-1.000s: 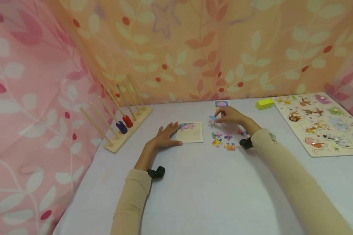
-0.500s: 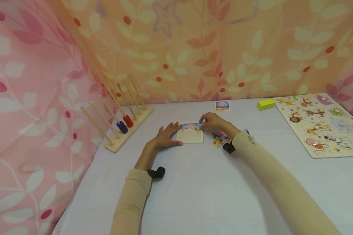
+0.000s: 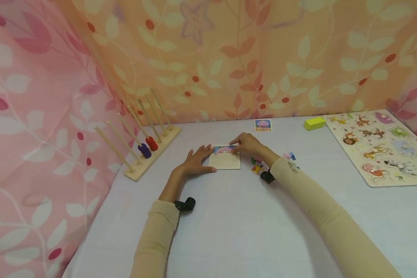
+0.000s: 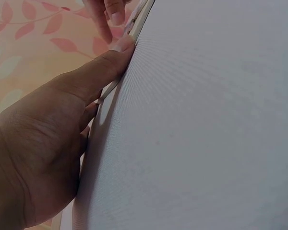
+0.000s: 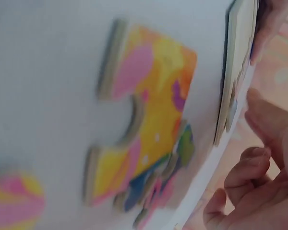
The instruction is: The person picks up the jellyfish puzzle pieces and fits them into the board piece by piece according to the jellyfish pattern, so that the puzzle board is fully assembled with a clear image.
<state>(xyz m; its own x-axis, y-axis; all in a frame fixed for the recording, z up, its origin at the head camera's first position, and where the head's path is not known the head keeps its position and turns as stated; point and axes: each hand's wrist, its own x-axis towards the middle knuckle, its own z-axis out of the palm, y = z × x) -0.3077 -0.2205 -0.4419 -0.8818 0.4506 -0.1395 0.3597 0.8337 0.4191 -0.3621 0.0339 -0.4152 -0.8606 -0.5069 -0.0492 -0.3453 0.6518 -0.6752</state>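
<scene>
Left hand (image 3: pixel 194 161) is lying spread wide along the left side of the puzzle tray (image 3: pixel 224 163), thumb touching the near corner. Loose puzzle pieces (image 3: pixel 257 169) are lying just right of it. Right hand (image 3: pixel 249 144) is sitting at the far right corner, fingertips at the placed pieces (image 3: pixel 223 150); can't tell if that grip is pinching one. Picture card (image 3: pixel 263 124) is lying beyond.
</scene>
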